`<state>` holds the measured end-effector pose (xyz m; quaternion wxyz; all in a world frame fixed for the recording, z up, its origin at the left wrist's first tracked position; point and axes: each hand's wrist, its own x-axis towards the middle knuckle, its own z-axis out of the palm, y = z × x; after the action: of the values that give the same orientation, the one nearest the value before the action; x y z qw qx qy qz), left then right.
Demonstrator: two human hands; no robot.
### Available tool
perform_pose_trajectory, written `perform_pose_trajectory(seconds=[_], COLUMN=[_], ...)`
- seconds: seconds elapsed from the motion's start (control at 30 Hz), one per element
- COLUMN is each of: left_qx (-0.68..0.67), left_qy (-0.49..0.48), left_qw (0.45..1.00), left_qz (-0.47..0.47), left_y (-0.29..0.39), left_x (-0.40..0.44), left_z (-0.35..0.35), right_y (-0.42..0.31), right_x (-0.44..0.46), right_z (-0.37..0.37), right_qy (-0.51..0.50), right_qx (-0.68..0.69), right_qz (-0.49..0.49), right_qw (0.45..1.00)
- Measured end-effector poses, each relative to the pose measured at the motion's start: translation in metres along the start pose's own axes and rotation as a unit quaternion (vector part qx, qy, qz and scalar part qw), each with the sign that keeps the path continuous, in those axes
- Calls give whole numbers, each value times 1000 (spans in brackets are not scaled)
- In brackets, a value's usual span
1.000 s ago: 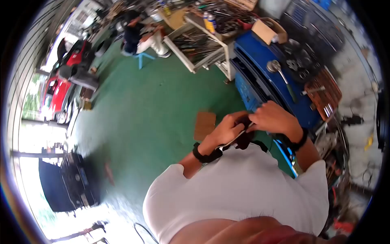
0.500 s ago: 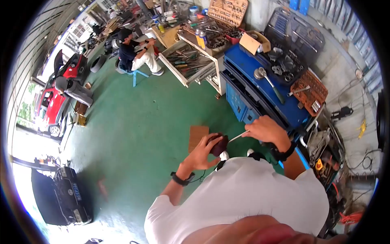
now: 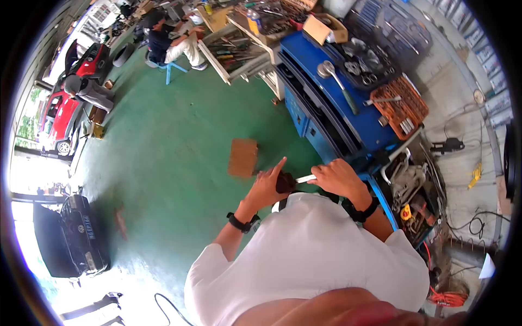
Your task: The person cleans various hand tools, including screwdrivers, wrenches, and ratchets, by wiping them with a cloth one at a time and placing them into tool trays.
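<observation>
In front of the white shirt, my left hand (image 3: 265, 186) is wrapped round a dark reddish-brown object (image 3: 284, 182), its index finger raised. My right hand (image 3: 336, 178) grips a thin light-coloured tool (image 3: 305, 179) that points left, its tip at or very near the dark object. Whether the tip touches or enters the object is too small to tell. Dark bands circle both wrists. Beyond my left hand, a brown board (image 3: 242, 157) lies on the green floor.
A blue tool cabinet (image 3: 348, 103) holding a ratchet (image 3: 338, 87) and an orange socket case (image 3: 399, 107) stands right. Behind are an open drawer of tools (image 3: 234, 51) and a seated person (image 3: 168, 41). Another person (image 3: 89, 92) bends near a red car (image 3: 62, 117).
Over the last second my hands moved apart, showing the dark object and the tool. Since half a second ago they are closer together again, and my left index finger is raised. The view has shifted.
</observation>
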<state>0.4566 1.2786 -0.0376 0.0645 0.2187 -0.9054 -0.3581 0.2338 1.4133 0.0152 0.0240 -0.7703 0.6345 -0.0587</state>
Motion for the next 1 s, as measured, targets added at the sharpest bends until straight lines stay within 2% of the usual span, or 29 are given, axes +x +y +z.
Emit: perform_pose_trajectory(seconds=[0.03, 0.1, 0.13, 0.2, 0.23, 0.3, 0.33, 0.4, 0.43, 0.5, 0.63, 0.7, 0.73, 0.8, 0.83, 0.87, 0.9, 0.93, 0.97, 1.0], left_qx=[-3, -44, -43, -64, -66, -6, -8, 93, 93, 167, 175, 80, 78, 5, -48, -50, -138, -225, -226, -319], left_qy=[-10, -44, -56, -140, -147, -55, -54, 35, 36, 125, 166, 94, 101, 83, 89, 93, 86, 78, 77, 72], left_qw=[1000, 997, 997, 985, 984, 998, 998, 995, 995, 970, 960, 988, 985, 995, 994, 994, 987, 970, 969, 943], left_qz=[2, -47, -40, -81, -78, -43, -42, 23, 17, 126, 143, 96, 117, 59, 37, 33, -9, -53, -61, -63], left_y=[-3, 4, 13, 35, 43, 62, 70, 82, 84, 87, 117, 131, 138, 148, 146, 143, 141, 140, 143, 147], left_x=[2, 7, 10, 13, 12, 15, 17, 24, 25, 27, 20, 9, 6, 2, 0, 0, -1, -5, -8, -9], left_z=[20, 44, 50, 61, 69, 80, 79, 64, 57, 45, 15, 5, 3, 4, 10, 16, 21, 26, 32, 41], right_y=[2, 5, 8, 13, 14, 19, 20, 20, 20, 13, 5, 7, 13, 19, 22, 28, 30, 31, 25, 14], right_x=[-12, -36, -49, -76, -90, -113, -124, -143, -147, -152, -156, -164, -166, -179, -184, -190, -195, -200, -198, -190], right_z=[2, 1, 1, 2, 3, 4, 6, 10, 7, -7, -35, -49, -49, -46, -41, -33, -28, -28, -25, -23], right_qy=[20, -10, -11, -8, -11, 44, 43, 81, 79, 93, 151, 123, 137, 225, 223, 296, 363, 319, 313, 277], right_qx=[-27, -16, -6, 26, 27, 88, 86, 158, 161, 191, 201, 222, 217, 314, 317, 392, 464, 591, 596, 706], right_qz=[-12, 15, 38, 73, 79, 113, 113, 143, 139, 159, 142, 120, 118, 155, 151, 186, 222, 166, 168, 111], right_qw=[999, 1000, 999, 997, 996, 989, 989, 974, 974, 964, 957, 960, 959, 909, 909, 851, 777, 722, 720, 643])
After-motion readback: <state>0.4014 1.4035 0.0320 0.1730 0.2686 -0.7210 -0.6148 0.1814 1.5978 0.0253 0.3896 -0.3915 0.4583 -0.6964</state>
